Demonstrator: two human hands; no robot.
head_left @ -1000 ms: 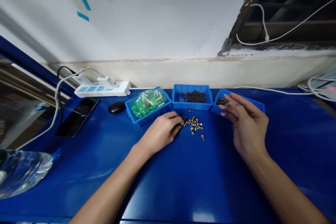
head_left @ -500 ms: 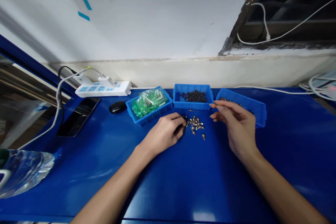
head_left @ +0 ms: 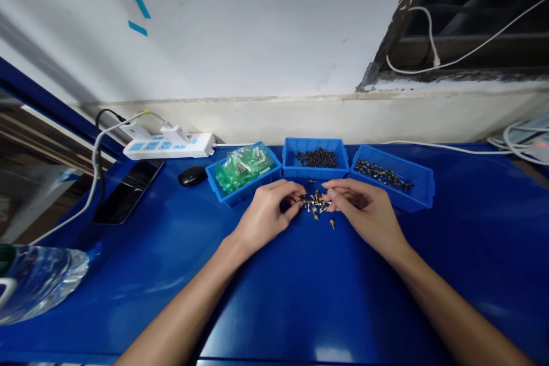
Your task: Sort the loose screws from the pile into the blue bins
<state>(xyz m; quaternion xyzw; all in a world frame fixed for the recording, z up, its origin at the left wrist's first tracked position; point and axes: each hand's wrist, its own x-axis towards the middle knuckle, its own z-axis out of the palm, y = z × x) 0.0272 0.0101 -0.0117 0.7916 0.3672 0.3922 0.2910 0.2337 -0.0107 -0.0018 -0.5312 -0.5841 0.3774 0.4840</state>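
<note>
A small loose pile of shiny metal screws (head_left: 316, 201) lies on the blue tabletop between my hands. One single screw (head_left: 333, 223) sits apart at the near side. My left hand (head_left: 270, 209) rests at the pile's left edge, its thumb and fingers curled together. A tiny dark bit shows at those fingertips, too small to name. From the right, my right hand (head_left: 369, 209) reaches over the pile, thumb and forefinger slightly apart at the screws. Behind stand a blue bin of dark screws (head_left: 317, 157) and, to its right, another bin of mixed-looking screws (head_left: 381, 174).
At the left, a third blue bin (head_left: 231, 200) holds green plastic bags of parts. Beside it are a black mouse (head_left: 192, 175), a phone (head_left: 128, 191) and a white power strip (head_left: 169, 146). A large clear bottle (head_left: 47, 280) stands at the left edge. The wall closes off the back.
My right hand has moved left and down from the right bin's front to the pile, uncovering that bin's screws. My left hand has shifted only slightly at the pile's edge.
</note>
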